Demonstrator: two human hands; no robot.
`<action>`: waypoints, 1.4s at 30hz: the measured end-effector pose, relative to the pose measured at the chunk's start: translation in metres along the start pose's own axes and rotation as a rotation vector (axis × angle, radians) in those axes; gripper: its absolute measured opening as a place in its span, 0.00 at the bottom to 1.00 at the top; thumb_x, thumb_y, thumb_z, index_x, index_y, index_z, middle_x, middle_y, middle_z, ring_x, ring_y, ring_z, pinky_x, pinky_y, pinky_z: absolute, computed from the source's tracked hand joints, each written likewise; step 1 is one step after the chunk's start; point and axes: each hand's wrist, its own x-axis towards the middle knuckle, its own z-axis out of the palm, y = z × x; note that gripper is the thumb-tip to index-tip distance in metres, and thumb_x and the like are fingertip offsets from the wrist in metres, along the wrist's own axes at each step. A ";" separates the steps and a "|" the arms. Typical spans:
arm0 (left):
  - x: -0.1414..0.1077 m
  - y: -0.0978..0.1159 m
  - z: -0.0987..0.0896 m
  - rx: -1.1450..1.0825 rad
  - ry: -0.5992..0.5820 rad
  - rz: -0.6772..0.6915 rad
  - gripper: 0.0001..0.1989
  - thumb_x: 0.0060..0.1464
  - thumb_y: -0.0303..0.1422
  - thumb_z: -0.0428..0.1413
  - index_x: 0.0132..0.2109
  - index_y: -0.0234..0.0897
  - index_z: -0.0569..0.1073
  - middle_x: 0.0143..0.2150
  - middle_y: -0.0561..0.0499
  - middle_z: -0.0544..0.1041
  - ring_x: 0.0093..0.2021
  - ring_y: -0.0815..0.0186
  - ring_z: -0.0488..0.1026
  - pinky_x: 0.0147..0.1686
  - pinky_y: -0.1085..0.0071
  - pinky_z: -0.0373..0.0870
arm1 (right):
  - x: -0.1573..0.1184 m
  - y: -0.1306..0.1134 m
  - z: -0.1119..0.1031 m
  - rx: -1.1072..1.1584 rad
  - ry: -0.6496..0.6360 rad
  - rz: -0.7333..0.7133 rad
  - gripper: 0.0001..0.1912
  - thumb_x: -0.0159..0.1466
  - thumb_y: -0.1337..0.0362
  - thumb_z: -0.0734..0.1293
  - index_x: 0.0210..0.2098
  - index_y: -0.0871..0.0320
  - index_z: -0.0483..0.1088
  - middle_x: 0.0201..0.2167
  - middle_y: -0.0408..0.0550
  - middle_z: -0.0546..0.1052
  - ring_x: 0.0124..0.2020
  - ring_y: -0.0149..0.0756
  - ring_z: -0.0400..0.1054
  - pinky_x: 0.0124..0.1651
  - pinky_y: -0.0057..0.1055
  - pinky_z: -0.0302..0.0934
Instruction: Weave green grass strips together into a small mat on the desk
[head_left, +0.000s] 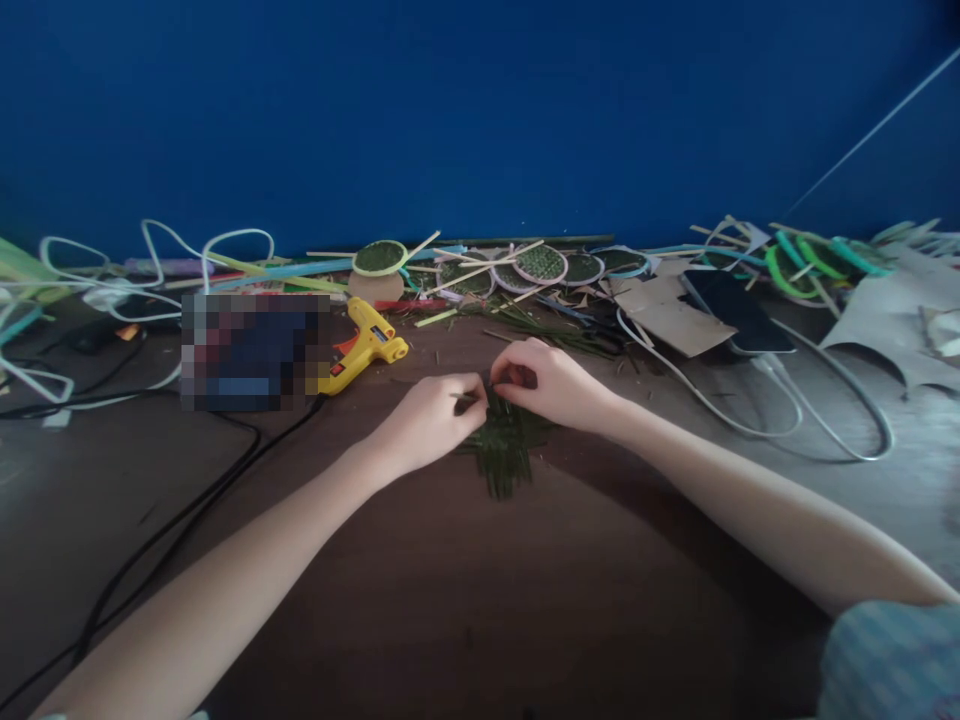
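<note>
Head camera: the dark green woven patch (504, 462) lies near the middle of the tabletop (465, 590), just below the fingertips. The left hand (442, 420), at ten o'clock of the patch, curls thumb against fingers and seems to pinch a thin strip (460, 398). The right hand (547, 383), at one o'clock, has thumb and forefinger nearly meeting over the patch's far part; whether they grip a strip, I cannot tell.

By my reading, the weaving is partly done: strips already cross in the middle, while their ends hang free and uneven, with no rim around them, unlike the round rimmed discs (541, 264) at twelve o'clock. Tucking and evening the ends seem to remain.

The clearest strips run twelve to six, their ragged ends pointing to six; others stick out toward three and nine. The hands cover the far end, so the overall long axis is uncertain. A yellow glue gun (366, 345) rests at ten o'clock, nozzle toward two.
</note>
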 end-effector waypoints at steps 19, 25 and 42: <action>0.000 0.000 -0.001 -0.011 -0.012 -0.012 0.10 0.51 0.32 0.47 0.34 0.37 0.72 0.29 0.53 0.75 0.30 0.67 0.69 0.32 0.71 0.61 | -0.003 0.006 0.010 -0.126 -0.043 -0.055 0.07 0.52 0.70 0.62 0.32 0.59 0.66 0.31 0.47 0.66 0.37 0.36 0.58 0.43 0.32 0.53; 0.001 -0.002 0.000 -0.018 0.001 0.006 0.10 0.51 0.32 0.47 0.34 0.38 0.73 0.30 0.53 0.75 0.31 0.66 0.69 0.33 0.71 0.62 | -0.003 0.004 0.010 -0.154 -0.052 -0.068 0.06 0.52 0.71 0.62 0.30 0.59 0.66 0.30 0.47 0.67 0.37 0.37 0.59 0.42 0.33 0.53; 0.001 -0.001 -0.002 -0.002 -0.020 -0.019 0.09 0.52 0.33 0.47 0.34 0.38 0.72 0.27 0.55 0.72 0.28 0.68 0.67 0.30 0.73 0.60 | -0.001 0.000 0.006 0.016 -0.094 -0.034 0.08 0.50 0.75 0.62 0.28 0.59 0.64 0.27 0.43 0.65 0.31 0.31 0.58 0.36 0.28 0.53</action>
